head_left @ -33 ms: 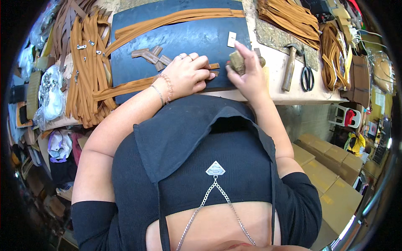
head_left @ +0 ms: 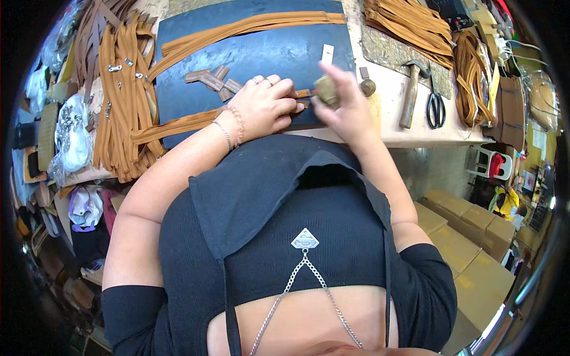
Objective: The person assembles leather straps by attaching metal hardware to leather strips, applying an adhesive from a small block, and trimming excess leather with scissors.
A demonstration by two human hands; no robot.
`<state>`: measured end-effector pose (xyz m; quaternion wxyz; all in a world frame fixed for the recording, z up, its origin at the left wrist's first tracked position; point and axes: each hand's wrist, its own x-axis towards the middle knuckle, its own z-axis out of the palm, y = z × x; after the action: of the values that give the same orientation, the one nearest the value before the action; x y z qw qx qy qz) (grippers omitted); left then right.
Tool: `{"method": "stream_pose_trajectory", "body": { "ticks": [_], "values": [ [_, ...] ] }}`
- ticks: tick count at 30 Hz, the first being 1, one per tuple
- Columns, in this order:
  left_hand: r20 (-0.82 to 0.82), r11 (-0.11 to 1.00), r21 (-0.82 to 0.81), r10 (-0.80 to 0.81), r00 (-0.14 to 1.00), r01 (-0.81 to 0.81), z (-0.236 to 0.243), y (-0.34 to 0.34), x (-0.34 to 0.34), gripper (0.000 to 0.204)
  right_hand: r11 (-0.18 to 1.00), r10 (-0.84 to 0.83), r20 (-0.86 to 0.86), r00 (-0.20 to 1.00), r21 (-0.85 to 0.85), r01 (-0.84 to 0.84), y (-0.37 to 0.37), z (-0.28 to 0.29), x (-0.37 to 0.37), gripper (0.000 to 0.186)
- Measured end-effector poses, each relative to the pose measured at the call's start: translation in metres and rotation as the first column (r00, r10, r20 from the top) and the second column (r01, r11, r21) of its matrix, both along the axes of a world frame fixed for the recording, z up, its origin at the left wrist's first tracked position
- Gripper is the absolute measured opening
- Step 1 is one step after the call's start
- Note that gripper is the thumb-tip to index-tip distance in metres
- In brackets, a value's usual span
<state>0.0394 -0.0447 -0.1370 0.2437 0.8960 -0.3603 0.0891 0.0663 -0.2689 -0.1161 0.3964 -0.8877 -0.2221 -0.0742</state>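
Note:
My left hand (head_left: 264, 107) rests on the dark blue mat (head_left: 261, 53), its fingers closed on the end of a brown zipper tape (head_left: 178, 126) that runs under it from the left. The tape's tip (head_left: 303, 94) pokes out past the fingertips. Just to the right, my right hand (head_left: 351, 110) grips a yellowish-brown lump (head_left: 326, 92) between thumb and fingers, apart from the tape. Several small brown strips (head_left: 205, 77) lie in a loose heap beyond my left hand. Another length of zipper tape (head_left: 249, 25) stretches across the far side of the mat.
Bundled zipper tapes (head_left: 122, 89) with metal sliders hang over the left edge. A small white piece (head_left: 327, 54) and a dark round thing (head_left: 368, 88) lie near my right hand. Farther right are a hammer (head_left: 411, 95), black-handled scissors (head_left: 436, 110) and a coiled tape bundle (head_left: 469, 77).
My right hand has shifted a little to the left with the lump, closer to the tape's tip, uncovering the dark round thing. My left hand stays in place.

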Motion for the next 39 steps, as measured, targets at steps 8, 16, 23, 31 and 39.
{"method": "stream_pose_trajectory", "body": {
  "ticks": [8, 16, 23, 31, 39],
  "values": [
    [-0.023, 1.0, 0.03, 0.005, 1.0, -0.004, 0.001, 0.0, 0.007, 0.022, 0.986, 0.059, 0.018, 0.998, -0.158, -0.055, -0.001, -0.001, 0.011, 0.075],
    [-0.027, 1.0, 0.001, 0.013, 1.0, -0.013, -0.001, 0.0, 0.006, 0.019, 0.991, 0.042, 0.008, 0.999, -0.126, -0.04, 0.004, -0.007, 0.012, 0.075],
    [0.005, 1.0, 0.001, 0.027, 1.0, -0.027, -0.001, 0.0, 0.006, 0.015, 0.982, 0.078, 0.03, 0.997, -0.173, -0.072, 0.015, -0.01, 0.001, 0.075],
    [0.001, 0.999, -0.027, 0.032, 1.0, -0.032, -0.001, -0.002, 0.005, 0.012, 0.992, 0.003, 0.054, 0.999, 0.126, -0.01, 0.01, -0.015, 0.005, 0.072],
    [-0.012, 0.999, -0.023, 0.032, 0.999, -0.032, -0.004, 0.0, 0.006, 0.014, 0.995, -0.099, 0.124, 0.987, 0.01, 0.098, 0.011, -0.019, 0.007, 0.072]
  ]
}}
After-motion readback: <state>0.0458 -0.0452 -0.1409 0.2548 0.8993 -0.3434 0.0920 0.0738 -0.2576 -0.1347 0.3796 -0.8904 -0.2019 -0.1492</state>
